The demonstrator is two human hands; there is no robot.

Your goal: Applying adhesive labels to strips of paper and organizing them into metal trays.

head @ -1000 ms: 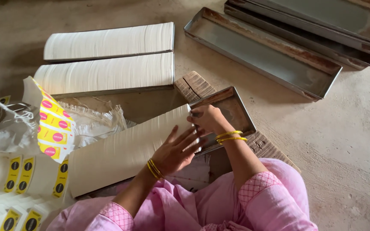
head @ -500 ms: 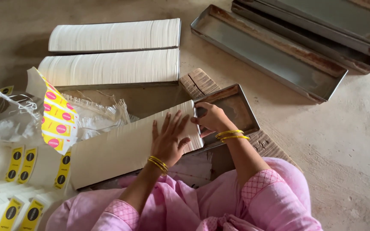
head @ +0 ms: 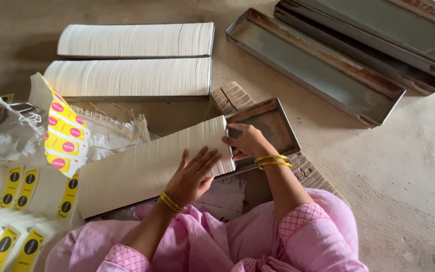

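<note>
Far left there's a heap of flat white packets with yellow-and-black labels [head: 11,187], plus a frayed white woven sack [head: 106,132] and a folded packet with yellow and pink stickers [head: 62,135] sticking up in front of it. Behind those, two long trays packed edge-on with white paper sheets [head: 132,76], ribbed-looking from all the thin edges.

In the middle, a long stack of white paper sheets [head: 147,163] sits in a metal tray [head: 273,123] lying on a worn wooden board [head: 235,95]. The stack fills most of the tray, leaving only the right end bare.

The left hand [head: 192,176] lies flat on the stack's front face, fingers spread wide, gripping nothing. The right hand [head: 245,141] is curled around the stack's right end, fingers pinching the last sheets. Both wrists have yellow bangles.

On the right, long empty metal trays [head: 323,70] with rusty rims rest on the rough concrete floor [head: 409,176], well apart from the hands.
</note>
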